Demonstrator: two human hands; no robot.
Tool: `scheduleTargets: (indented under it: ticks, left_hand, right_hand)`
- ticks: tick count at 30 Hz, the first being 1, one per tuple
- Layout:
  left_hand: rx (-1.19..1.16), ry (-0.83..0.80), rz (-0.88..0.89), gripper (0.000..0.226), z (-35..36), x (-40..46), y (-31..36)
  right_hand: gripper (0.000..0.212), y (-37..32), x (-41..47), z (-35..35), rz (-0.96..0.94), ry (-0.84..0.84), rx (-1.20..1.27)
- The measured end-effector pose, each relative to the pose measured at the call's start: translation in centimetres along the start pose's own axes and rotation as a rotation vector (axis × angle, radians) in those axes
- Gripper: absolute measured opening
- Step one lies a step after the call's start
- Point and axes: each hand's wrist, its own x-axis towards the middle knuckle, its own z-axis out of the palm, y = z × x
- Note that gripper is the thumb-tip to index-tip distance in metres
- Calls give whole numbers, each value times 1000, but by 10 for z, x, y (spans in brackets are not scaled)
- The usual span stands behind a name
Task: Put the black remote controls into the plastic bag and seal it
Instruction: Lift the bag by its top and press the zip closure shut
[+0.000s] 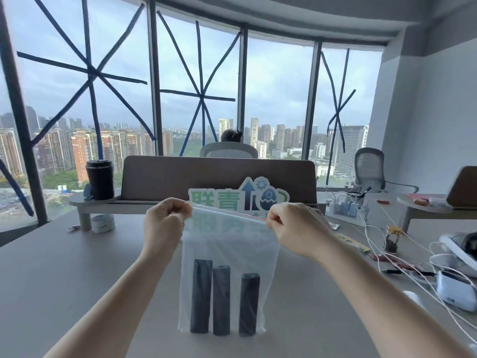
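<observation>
A clear plastic bag (229, 244) with a red zip strip hangs upright over the table, held up in front of me. Three black remote controls stand side by side inside at its bottom: left (200, 295), middle (221, 300), right (249, 304). My left hand (165, 223) pinches the bag's top left corner. My right hand (294, 226) pinches the top right end of the zip strip. The strip runs taut between both hands.
The grey table (77, 275) spreads below. A black tumbler (100, 179) stands on a small shelf at the back left, tape roll (102, 223) beneath. A green sign (238, 196) leans on the brown divider. White cables, chargers and a headset (456, 257) crowd the right side. A person sits behind the divider.
</observation>
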Motion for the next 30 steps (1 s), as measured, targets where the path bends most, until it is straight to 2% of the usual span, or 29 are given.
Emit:
scheduleTargets:
  ticks: [8, 15, 18, 21, 23, 27, 30]
  left_hand:
    - [-39, 14, 8, 23, -21, 7, 1]
    - [-33, 40, 19, 17, -50, 19, 0]
    - [15, 58, -39, 19, -69, 40, -15]
    - [5, 69, -106, 14, -90, 79, -32]
    - [-4, 103, -116, 17, -105, 113, -38]
    - [-77, 219, -62, 25, -139, 166, -36]
    - [-60, 262, -41, 18, -168, 176, -50]
  right_hand:
    - [21, -11, 1, -8, -11, -4, -26]
    - [23, -39, 17, 7, 0, 132, -18]
    - [26, -52, 54, 39, 16, 137, 86]
    - [28, -73, 111, 77, 67, 65, 291]
    - [25, -94, 148, 95, 84, 78, 400]
    - [20, -138, 193, 116, 12, 214, 528]
    - [17, -156, 192, 143, -64, 167, 578]
